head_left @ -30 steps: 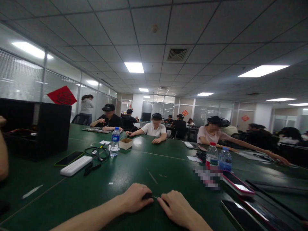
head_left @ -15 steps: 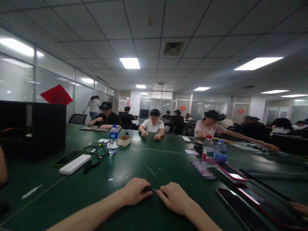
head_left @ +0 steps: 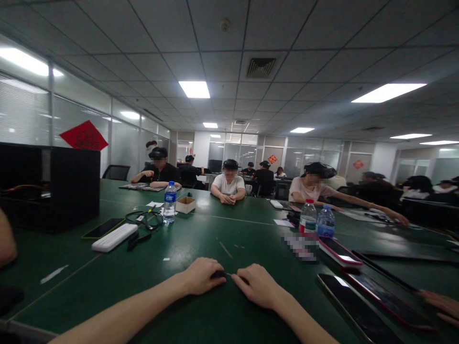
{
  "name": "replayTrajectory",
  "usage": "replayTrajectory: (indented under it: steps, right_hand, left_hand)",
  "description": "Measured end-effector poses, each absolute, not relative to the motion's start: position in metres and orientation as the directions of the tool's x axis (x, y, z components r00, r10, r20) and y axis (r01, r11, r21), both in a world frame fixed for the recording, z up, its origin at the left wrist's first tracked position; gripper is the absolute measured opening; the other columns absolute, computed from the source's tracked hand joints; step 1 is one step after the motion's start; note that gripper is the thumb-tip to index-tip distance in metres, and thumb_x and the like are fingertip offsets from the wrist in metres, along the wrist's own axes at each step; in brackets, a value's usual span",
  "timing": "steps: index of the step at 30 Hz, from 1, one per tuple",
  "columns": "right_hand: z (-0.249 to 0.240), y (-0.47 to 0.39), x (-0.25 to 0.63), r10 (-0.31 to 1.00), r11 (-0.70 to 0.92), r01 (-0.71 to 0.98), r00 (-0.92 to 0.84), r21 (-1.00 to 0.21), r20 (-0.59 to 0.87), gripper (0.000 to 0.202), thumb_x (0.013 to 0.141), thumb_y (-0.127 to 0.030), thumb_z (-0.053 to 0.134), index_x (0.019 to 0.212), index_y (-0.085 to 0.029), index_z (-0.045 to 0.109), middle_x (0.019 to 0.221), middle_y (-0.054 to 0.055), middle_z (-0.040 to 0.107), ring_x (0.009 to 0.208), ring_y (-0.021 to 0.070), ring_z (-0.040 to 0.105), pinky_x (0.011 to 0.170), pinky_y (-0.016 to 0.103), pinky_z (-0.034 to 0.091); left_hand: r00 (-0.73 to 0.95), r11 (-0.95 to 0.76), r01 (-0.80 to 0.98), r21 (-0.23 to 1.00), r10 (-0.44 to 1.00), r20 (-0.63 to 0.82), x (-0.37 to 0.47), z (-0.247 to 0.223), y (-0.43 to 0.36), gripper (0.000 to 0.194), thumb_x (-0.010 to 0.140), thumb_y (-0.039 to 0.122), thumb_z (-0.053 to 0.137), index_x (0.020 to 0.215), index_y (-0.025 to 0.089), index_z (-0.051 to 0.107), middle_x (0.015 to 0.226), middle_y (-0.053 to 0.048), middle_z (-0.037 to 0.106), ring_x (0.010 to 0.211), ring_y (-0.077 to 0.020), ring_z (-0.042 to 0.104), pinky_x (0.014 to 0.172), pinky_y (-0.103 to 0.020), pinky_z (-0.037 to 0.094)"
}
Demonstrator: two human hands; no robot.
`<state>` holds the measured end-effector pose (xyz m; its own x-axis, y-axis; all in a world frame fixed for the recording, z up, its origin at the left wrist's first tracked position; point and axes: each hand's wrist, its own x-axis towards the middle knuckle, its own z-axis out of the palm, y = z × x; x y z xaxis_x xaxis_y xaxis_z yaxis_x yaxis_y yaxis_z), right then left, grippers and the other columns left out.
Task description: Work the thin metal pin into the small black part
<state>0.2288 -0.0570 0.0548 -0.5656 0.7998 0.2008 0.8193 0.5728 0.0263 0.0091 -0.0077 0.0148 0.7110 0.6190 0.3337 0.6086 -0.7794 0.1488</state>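
Observation:
Both my hands rest on the green table near its front edge, fingertips almost meeting. My left hand is closed around a small dark object, of which only the end shows. A thin light piece sticks out of it toward my right hand, whose fingertips pinch at that piece. What the small object is cannot be made out.
A white case, black cables, a dark phone, a water bottle and a small cardboard box lie left of centre. Two bottles and several phones lie at right. A black box stands far left. Several people sit opposite.
My hands have stayed together on the small object. The view has shifted slightly, and the person standing at the far left wall has walked away behind a seated person.

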Motion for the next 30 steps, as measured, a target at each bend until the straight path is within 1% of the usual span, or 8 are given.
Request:
replayTrajectory:
  steps: [5, 8, 11, 16, 21, 25, 30]
  right_hand:
    - [0.057, -0.061, 0.217, 0.764, 0.618, 0.784, -0.617, 0.061, 0.188, 0.053, 0.098, -0.047, 0.027, 0.078, -0.019, 0.067, 0.076, 0.006, 0.069, 0.067, 0.0162, 0.062, 0.067, 0.025, 0.039]
    - [0.056, -0.059, 0.217, 0.774, 0.595, 0.796, -0.605, 0.109, 0.188, 0.052, 0.097, -0.047, 0.028, 0.08, -0.019, 0.067, 0.077, 0.007, 0.07, 0.07, 0.0179, 0.062, 0.067, 0.026, 0.039]
    - [0.055, -0.056, 0.225, 0.8, 0.551, 0.824, -0.567, 0.131, 0.198, 0.053, 0.097, -0.047, 0.028, 0.08, -0.019, 0.068, 0.077, 0.007, 0.07, 0.07, 0.0187, 0.063, 0.069, 0.027, 0.041]
    - [0.055, -0.056, 0.231, 0.824, 0.518, 0.846, -0.533, 0.126, 0.192, 0.054, 0.097, -0.049, 0.027, 0.081, -0.019, 0.069, 0.079, 0.007, 0.07, 0.071, 0.0186, 0.063, 0.07, 0.027, 0.042]
    - [0.053, -0.055, 0.23, 0.821, 0.525, 0.845, -0.535, 0.106, 0.2, 0.055, 0.097, -0.05, 0.025, 0.081, -0.019, 0.068, 0.077, 0.007, 0.069, 0.069, 0.0181, 0.063, 0.068, 0.027, 0.041]
    - [0.053, -0.055, 0.228, 0.814, 0.531, 0.841, -0.54, 0.106, 0.214, 0.056, 0.098, -0.05, 0.024, 0.08, -0.019, 0.068, 0.075, 0.006, 0.069, 0.07, 0.0188, 0.063, 0.069, 0.028, 0.041]
    - [0.056, -0.059, 0.223, 0.81, 0.547, 0.832, -0.554, 0.09, 0.191, 0.056, 0.097, -0.05, 0.026, 0.079, -0.019, 0.068, 0.075, 0.006, 0.069, 0.069, 0.0178, 0.062, 0.069, 0.027, 0.041]
  left_hand:
    - [0.72, -0.79, 0.598, 0.136, 0.604, 0.341, 0.009, 0.013, -0.007, 0.034, 0.091, 0.045, 0.046, 0.1, 0.021, 0.067, 0.091, -0.006, 0.068, 0.083, -0.0203, 0.064, 0.071, -0.027, 0.044]
    - [0.713, -0.787, 0.601, 0.139, 0.606, 0.353, 0.009, 0.014, -0.007, 0.035, 0.091, 0.047, 0.045, 0.102, 0.021, 0.067, 0.093, -0.006, 0.069, 0.084, -0.0206, 0.064, 0.071, -0.027, 0.044]
    - [0.71, -0.788, 0.599, 0.146, 0.606, 0.359, 0.009, 0.015, -0.009, 0.036, 0.091, 0.048, 0.046, 0.103, 0.021, 0.066, 0.094, -0.006, 0.069, 0.085, -0.021, 0.064, 0.072, -0.028, 0.045]
    - [0.702, -0.779, 0.607, 0.155, 0.617, 0.354, 0.008, 0.015, -0.01, 0.036, 0.091, 0.048, 0.046, 0.104, 0.021, 0.065, 0.095, -0.005, 0.068, 0.086, -0.0206, 0.063, 0.074, -0.028, 0.044]
    - [0.695, -0.769, 0.618, 0.166, 0.632, 0.343, 0.008, 0.016, -0.01, 0.036, 0.091, 0.047, 0.046, 0.106, 0.02, 0.066, 0.096, -0.006, 0.068, 0.086, -0.0202, 0.063, 0.075, -0.028, 0.044]
    - [0.689, -0.762, 0.626, 0.168, 0.641, 0.338, 0.008, 0.017, -0.011, 0.037, 0.09, 0.047, 0.047, 0.106, 0.02, 0.066, 0.097, -0.006, 0.068, 0.086, -0.0206, 0.063, 0.074, -0.028, 0.044]
    - [0.696, -0.769, 0.619, 0.16, 0.632, 0.341, 0.007, 0.016, -0.01, 0.034, 0.09, 0.046, 0.048, 0.103, 0.02, 0.066, 0.095, -0.006, 0.069, 0.084, -0.0205, 0.063, 0.072, -0.027, 0.044]
